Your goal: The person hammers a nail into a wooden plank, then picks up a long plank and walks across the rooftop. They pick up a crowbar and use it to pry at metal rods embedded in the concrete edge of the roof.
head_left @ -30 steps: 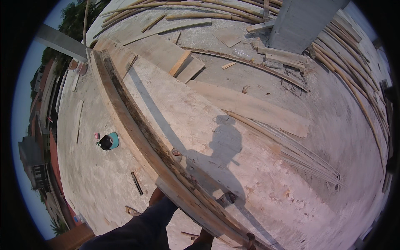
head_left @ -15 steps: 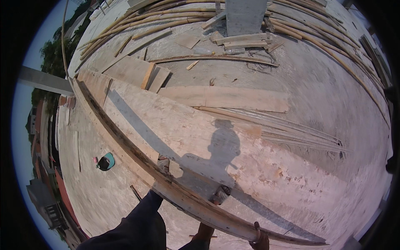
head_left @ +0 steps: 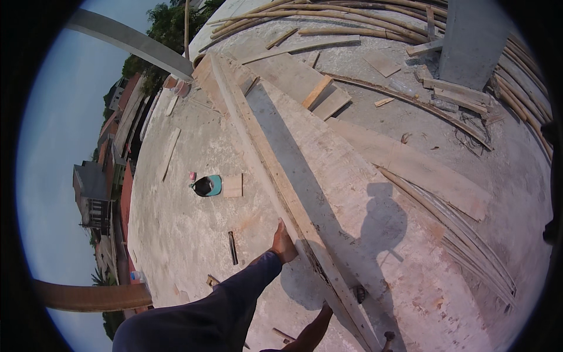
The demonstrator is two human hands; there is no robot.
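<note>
My left hand (head_left: 284, 242) is closed on a long pale timber beam (head_left: 275, 182) that runs diagonally away from me. My right hand (head_left: 387, 339) grips the beam's near end at the bottom edge, mostly hidden behind it. The beam lies along the left side of a wide, weathered panel (head_left: 422, 276), on which its shadow and mine fall. A bare leg (head_left: 311, 328) shows below the beam.
A teal cap (head_left: 206, 185), small board (head_left: 233, 190) and dark bar (head_left: 232, 247) lie left on the concrete. Bamboo poles (head_left: 346, 32), scrap planks (head_left: 460, 94) and a grey column (head_left: 469, 41) are beyond. Rooftops (head_left: 91, 188) show past the slab's left edge.
The beam has rolled over, so its dark groove no longer shows and a pale face does. My left hand has come into sight on its side. The view has swung about.
</note>
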